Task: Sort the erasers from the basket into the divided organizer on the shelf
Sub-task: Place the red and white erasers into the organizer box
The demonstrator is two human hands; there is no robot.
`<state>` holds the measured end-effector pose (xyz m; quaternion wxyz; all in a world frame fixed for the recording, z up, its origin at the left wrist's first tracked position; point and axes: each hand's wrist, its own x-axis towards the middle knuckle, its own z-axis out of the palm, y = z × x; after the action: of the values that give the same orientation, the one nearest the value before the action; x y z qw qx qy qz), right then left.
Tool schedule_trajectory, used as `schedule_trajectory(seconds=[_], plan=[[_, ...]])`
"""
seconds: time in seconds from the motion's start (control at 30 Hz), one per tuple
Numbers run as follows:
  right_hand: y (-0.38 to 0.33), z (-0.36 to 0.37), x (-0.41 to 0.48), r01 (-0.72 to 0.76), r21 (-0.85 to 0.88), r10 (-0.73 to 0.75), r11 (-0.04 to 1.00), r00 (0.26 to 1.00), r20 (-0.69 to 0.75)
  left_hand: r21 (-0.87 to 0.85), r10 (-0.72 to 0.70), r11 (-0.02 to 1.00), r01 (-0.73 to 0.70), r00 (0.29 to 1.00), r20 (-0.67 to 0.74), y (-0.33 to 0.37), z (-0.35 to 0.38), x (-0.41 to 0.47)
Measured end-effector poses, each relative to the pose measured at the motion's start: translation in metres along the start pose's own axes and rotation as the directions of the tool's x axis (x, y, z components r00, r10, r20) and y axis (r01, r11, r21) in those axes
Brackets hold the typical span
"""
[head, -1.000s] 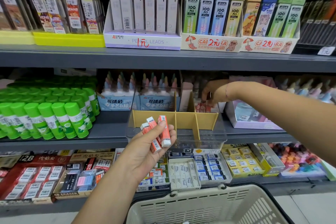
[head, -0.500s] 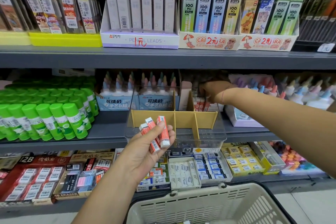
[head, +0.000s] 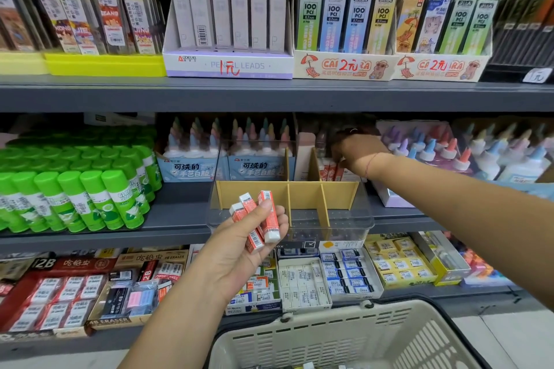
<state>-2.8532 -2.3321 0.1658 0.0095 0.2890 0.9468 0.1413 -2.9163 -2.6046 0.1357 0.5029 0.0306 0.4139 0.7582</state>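
My left hand [head: 239, 249] holds three orange-and-white erasers [head: 259, 220] upright, in front of the clear divided organizer [head: 338, 228] on the middle shelf. The organizer has tan cardboard dividers [head: 299, 193]. My right hand [head: 355, 150] reaches into the organizer's far right compartment, where several orange erasers [head: 331, 172] stand in a row. Its fingers are hidden behind the back of the hand, so I cannot tell whether it holds one. The beige basket [head: 353, 335] sits low in front of me.
Green glue sticks [head: 75, 189] fill the shelf left of the organizer. Glue bottles [head: 491, 156] stand to the right and behind. Boxes of erasers [head: 302, 281] line the lower shelf. Pencil lead packs [head: 230, 15] are on the top shelf.
My right hand has moved slightly deeper and to the right over the far compartment. My left hand has kept the three erasers in the same spot.
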Motion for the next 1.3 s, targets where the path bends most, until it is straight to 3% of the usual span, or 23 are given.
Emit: schedule_trajectory(seconds=[0.23, 0.33, 0.4, 0.47, 0.5, 0.67, 0.8, 0.97, 1.07, 1.13, 1.17, 1.2, 1.27, 1.3], plan=[[0.003, 0.001, -0.002, -0.056, 0.014, 0.057, 0.998, 0.997, -0.05, -0.05, -0.036, 0.998, 0.037, 0.999, 0.016, 0.0, -0.002, 0.0], [-0.007, -0.012, -0.019, -0.028, 0.228, 0.076, 0.973, 0.976, -0.203, -0.072, -0.05, 0.996, 0.052, 0.998, 0.033, 0.001, -0.003, 0.0], [-0.029, -0.027, -0.041, 0.112, 0.582, 0.056, 0.806, 0.963, -0.263, -0.066, -0.042, 0.997, 0.044, 0.998, 0.036, 0.0, -0.002, 0.001], [-0.054, -0.042, -0.062, 0.172, 0.842, -0.081, 0.511, 0.985, -0.152, -0.056, -0.031, 0.998, 0.032, 0.999, 0.026, -0.002, 0.0, 0.002], [-0.065, -0.046, -0.071, 0.132, 0.899, -0.153, 0.417, 0.985, -0.074, -0.054, -0.022, 0.998, 0.023, 1.0, 0.02, -0.003, 0.001, 0.002], [-0.106, -0.034, -0.108, -0.199, 0.978, -0.161, 0.055, 0.965, 0.205, -0.033, 0.029, 0.999, -0.028, 0.999, 0.016, -0.005, 0.002, 0.003], [-0.128, -0.022, -0.12, -0.226, 0.957, -0.034, -0.183, 0.974, 0.223, 0.005, 0.073, 0.997, -0.073, 0.997, 0.004, -0.011, 0.001, 0.004], [-0.124, -0.023, -0.128, -0.194, 0.941, 0.054, -0.277, 0.975, 0.217, -0.033, 0.057, 0.998, -0.057, 0.998, 0.013, -0.011, 0.002, 0.003], [-0.09, -0.037, -0.119, -0.117, 0.963, 0.163, -0.244, 0.974, 0.159, -0.099, 0.046, 0.994, -0.046, 0.999, -0.006, -0.006, 0.001, 0.0], [-0.054, -0.047, -0.105, -0.018, 0.995, 0.285, -0.096, 0.958, 0.044, -0.11, 0.044, 0.993, -0.045, 0.999, -0.003, -0.003, 0.0, -0.001], [-0.037, -0.052, -0.096, 0.003, 0.998, 0.33, 0.068, 0.944, -0.026, -0.116, 0.046, 0.992, -0.046, 0.999, -0.004, -0.003, -0.001, -0.001], [-0.02, -0.055, -0.086, -0.015, 0.952, 0.343, 0.306, 0.935, -0.096, -0.12, 0.046, 0.992, -0.047, 0.999, -0.008, -0.002, -0.002, -0.002], [0.006, -0.054, -0.064, -0.107, 0.636, 0.272, 0.764, 0.948, -0.167, -0.114, 0.045, 0.992, -0.047, 0.999, -0.017, -0.001, -0.002, -0.002], [0.012, -0.05, -0.053, -0.116, 0.467, 0.213, 0.877, 0.963, -0.162, -0.108, 0.043, 0.993, -0.045, 0.999, -0.019, -0.002, -0.001, -0.001]])
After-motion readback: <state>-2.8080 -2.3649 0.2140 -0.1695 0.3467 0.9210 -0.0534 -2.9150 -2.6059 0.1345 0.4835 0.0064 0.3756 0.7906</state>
